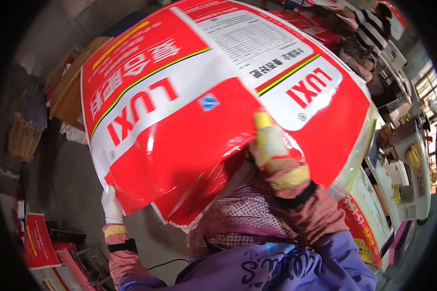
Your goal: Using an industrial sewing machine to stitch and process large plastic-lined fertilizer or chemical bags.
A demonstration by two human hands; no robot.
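A flat, glossy red and white printed sack [189, 131] spreads across the middle left, its near edge lifted toward me. My left hand [111, 206], in a white glove, is closed on the sack's lower left corner. My right hand [269, 143], gloved in white and yellow, is closed on its right edge, with the fingers lying along the top and the thumb side partly hidden. Beneath the lifted edge, the layered edges of more red sacks [184, 213] show. Another large red and white sack surface [325, 126] lies to the right, partly under my right hand.
At the far right a person in a striped top [371, 29] is beside machinery. A pale machine bench [410, 179] runs along the right side. A brown board [75, 92] stands behind on the left; red printed sheets [41, 240] lie at lower left. A thin cable [167, 263] crosses the floor.
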